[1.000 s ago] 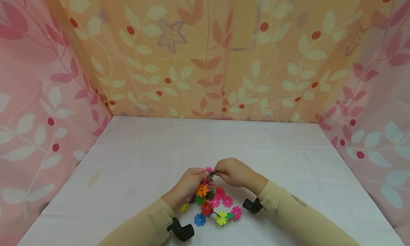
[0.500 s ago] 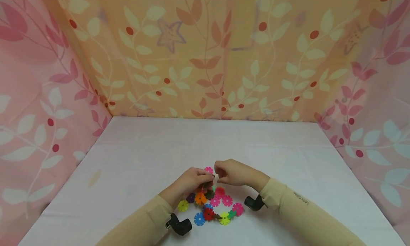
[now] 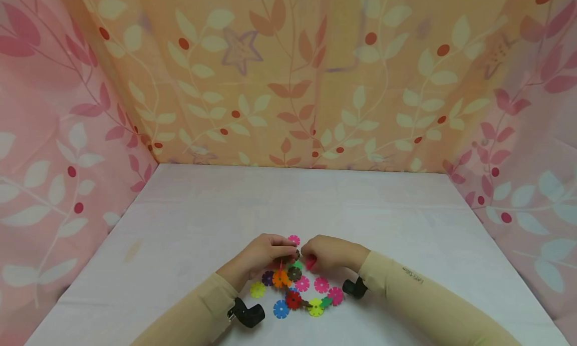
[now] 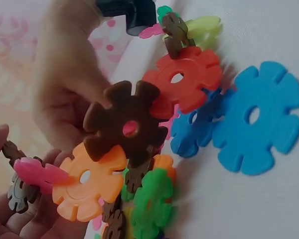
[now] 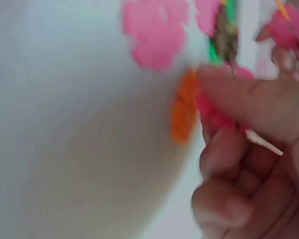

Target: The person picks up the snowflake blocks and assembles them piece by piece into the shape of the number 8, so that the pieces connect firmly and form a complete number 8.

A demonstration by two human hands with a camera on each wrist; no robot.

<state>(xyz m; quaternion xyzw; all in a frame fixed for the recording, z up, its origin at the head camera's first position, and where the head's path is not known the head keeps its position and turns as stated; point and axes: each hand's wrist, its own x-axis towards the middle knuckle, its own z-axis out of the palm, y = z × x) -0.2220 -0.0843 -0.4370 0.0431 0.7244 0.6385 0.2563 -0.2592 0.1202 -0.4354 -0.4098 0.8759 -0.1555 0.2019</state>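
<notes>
Notched plastic snowflake discs make up a colourful cluster between my hands. My left hand [image 3: 263, 253] holds a few joined discs; in the left wrist view its fingers are around a pink disc [image 4: 37, 174] and brown ones, with an orange disc [image 4: 72, 194] slotted to the pink. My right hand [image 3: 335, 252] pinches a reddish-pink disc [image 5: 217, 112] between thumb and index finger, an orange disc [image 5: 184, 107] right beside it. Below the hands are a brown disc [image 4: 139, 114], a red disc [image 3: 294, 300], a blue disc [image 3: 281, 309] and a green disc [image 4: 152, 204].
A pink disc [image 3: 294, 240] shows just beyond the left hand. Around the cluster's near side are a yellow disc [image 3: 258, 289], a lime disc [image 3: 316, 308] and several pink discs [image 3: 335, 296]. The white table [image 3: 216, 201] meets floral curtains [image 3: 288, 85] at back and sides.
The right hand has drawn away from the left hand's discs and come down toward the near side, where it now pinches the reddish-pink disc. The left hand's cluster has lowered onto the table.
</notes>
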